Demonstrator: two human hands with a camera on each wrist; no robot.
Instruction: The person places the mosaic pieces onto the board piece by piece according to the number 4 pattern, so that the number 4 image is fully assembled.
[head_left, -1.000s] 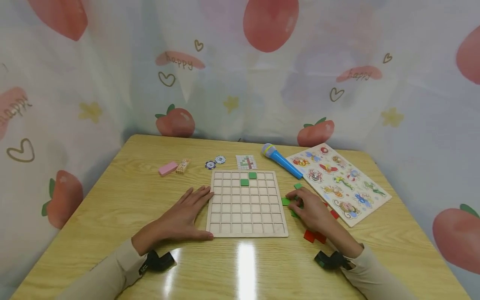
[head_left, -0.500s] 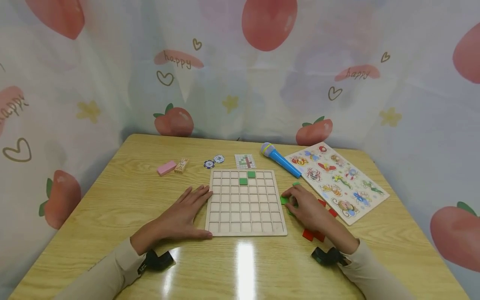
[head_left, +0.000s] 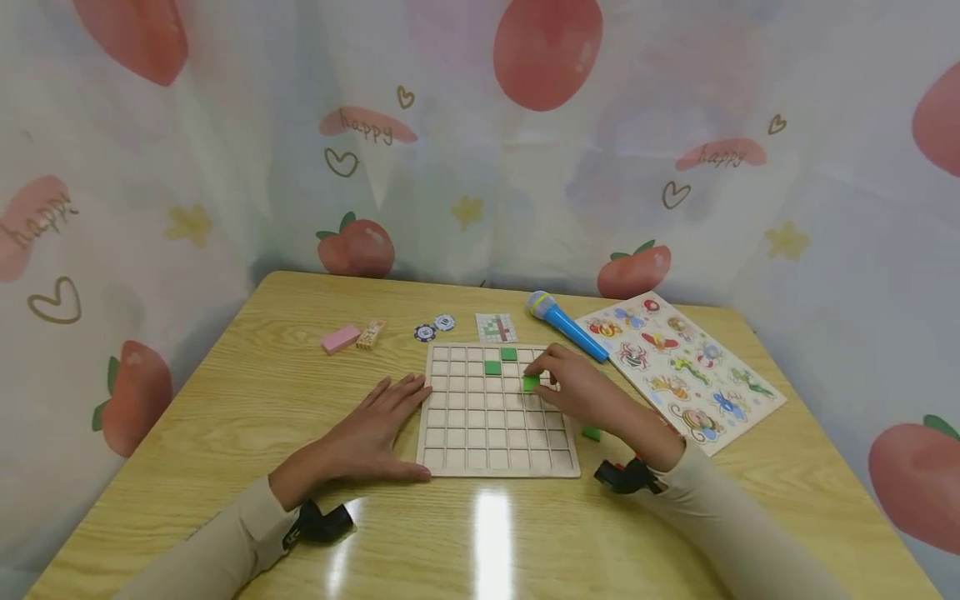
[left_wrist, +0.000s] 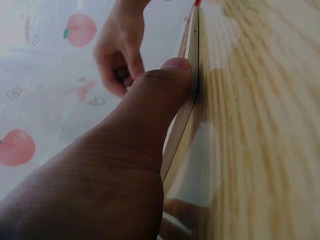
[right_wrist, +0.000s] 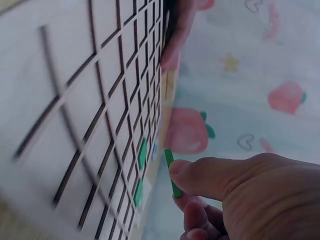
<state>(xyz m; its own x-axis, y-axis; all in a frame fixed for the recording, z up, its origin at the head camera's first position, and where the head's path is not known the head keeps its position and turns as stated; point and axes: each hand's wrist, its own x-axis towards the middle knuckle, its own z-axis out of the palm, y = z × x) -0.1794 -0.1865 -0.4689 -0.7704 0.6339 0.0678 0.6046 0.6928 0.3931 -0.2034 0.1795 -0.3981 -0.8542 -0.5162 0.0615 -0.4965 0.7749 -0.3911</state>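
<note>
A square wooden grid board [head_left: 498, 433] lies in the middle of the table, with two green tiles [head_left: 492, 367] set in its upper cells. My right hand [head_left: 581, 392] is over the board's upper right part and pinches a green square tile [right_wrist: 172, 172] between thumb and fingers. In the right wrist view that tile stands off the grid's surface. My left hand [head_left: 375, 433] rests at the board's left edge, fingers spread and straight, thumb [left_wrist: 175, 75] against the edge near the front corner. Another green tile [head_left: 592, 433] lies right of the board, partly under the right forearm.
Behind the board lie a small pattern card [head_left: 496, 327], two poker chips [head_left: 425, 332], a pink block [head_left: 341, 338] and a patterned block [head_left: 371, 335]. A blue toy microphone [head_left: 570, 327] and an animal puzzle board [head_left: 686, 367] are at the right. Red tiles are mostly hidden under the right arm.
My right hand has moved from the loose tiles leftward and up over the board, carrying a green tile. The left hand stays at the board's edge.
</note>
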